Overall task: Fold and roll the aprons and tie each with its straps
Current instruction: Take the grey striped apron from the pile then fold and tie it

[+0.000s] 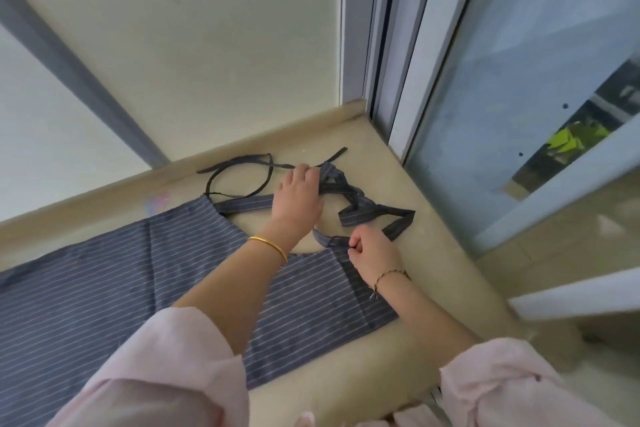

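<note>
A dark blue apron (145, 274) with thin white stripes lies spread flat on a beige ledge, its bib end toward the window. Its thin neck loop (239, 177) curls beyond the bib. The wide striped straps (360, 204) lie tangled on the ledge near the window. My left hand (298, 198) reaches over the bib and rests on a strap, its fingers at the tangle. My right hand (372, 253) is curled and pinches the strap where it joins the apron's corner. Pink sleeves cover both upper arms.
The beige ledge (436, 270) ends at a low raised rim against the wall (207, 62) behind. A sliding glass window with a grey frame (408, 107) bounds the right side. The ledge's near edge drops off at the bottom right.
</note>
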A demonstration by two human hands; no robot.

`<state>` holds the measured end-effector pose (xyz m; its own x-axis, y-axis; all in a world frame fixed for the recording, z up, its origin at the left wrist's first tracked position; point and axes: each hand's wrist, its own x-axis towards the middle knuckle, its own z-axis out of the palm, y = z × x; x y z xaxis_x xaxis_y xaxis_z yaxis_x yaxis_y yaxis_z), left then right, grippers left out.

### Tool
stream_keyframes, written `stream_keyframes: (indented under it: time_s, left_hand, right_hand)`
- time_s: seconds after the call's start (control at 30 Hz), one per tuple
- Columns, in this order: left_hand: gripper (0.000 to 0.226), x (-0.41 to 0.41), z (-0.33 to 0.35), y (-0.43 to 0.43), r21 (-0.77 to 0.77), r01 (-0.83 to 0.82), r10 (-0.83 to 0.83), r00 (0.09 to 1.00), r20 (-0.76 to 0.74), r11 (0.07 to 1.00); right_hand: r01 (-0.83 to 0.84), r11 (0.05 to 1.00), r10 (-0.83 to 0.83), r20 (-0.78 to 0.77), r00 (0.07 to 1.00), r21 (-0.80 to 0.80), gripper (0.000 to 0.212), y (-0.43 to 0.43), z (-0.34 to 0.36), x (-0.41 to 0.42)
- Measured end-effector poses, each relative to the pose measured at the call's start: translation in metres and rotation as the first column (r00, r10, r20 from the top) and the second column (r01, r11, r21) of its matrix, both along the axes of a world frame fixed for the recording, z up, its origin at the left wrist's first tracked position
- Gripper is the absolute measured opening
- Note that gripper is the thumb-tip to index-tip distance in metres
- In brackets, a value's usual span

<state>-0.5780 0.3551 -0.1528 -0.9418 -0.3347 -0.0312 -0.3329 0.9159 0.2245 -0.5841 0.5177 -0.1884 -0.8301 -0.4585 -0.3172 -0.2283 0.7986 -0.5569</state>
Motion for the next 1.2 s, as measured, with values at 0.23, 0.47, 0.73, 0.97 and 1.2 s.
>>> stream_keyframes:
  time_s: [0.23, 0.47, 0.73, 0.97, 1.2]
  left_hand:
    - [0.061, -0.041, -0.021, 0.001, -0.303, 0.29, -0.225, 0.946, 0.232, 0.908]
    - [0.019, -0.073, 0.03, -0.015, -0.073, -0.07, 0.055, 0.982, -0.183, 0.995]
    - [0.019, -0.047, 0.1, -0.039, 0.498, -0.221, 0.444, 0.808, -0.388, 0.838]
    - [0.041, -0.008, 0.122, -0.063, 0.836, -0.085, 0.647, 0.676, -0.351, 0.542]
    - [0.026, 0.002, 0.14, -0.058, 0.788, -0.145, 0.538, 0.801, -0.262, 0.599]
  right_hand:
    - [-0.015, 0.997, 0.027, -0.157, 0.987, 0.074, 0.011, -0.004, -0.01, 0.012]
    - [-0.027, 0.999, 0.035, -0.253, 0.967, 0.036, 0.013, -0.006, -0.014, 0.024]
    - [-0.02, 0.991, 0.043, -0.177, 0.983, 0.129, 0.028, -0.014, -0.008, 0.016]
    - [-0.021, 0.986, 0.033, -0.071, 0.997, 0.167, 0.034, -0.018, -0.005, 0.008]
    - [-0.084, 0.979, 0.087, -0.008, 0.996, 0.186, 0.032, -0.015, 0.006, 0.013]
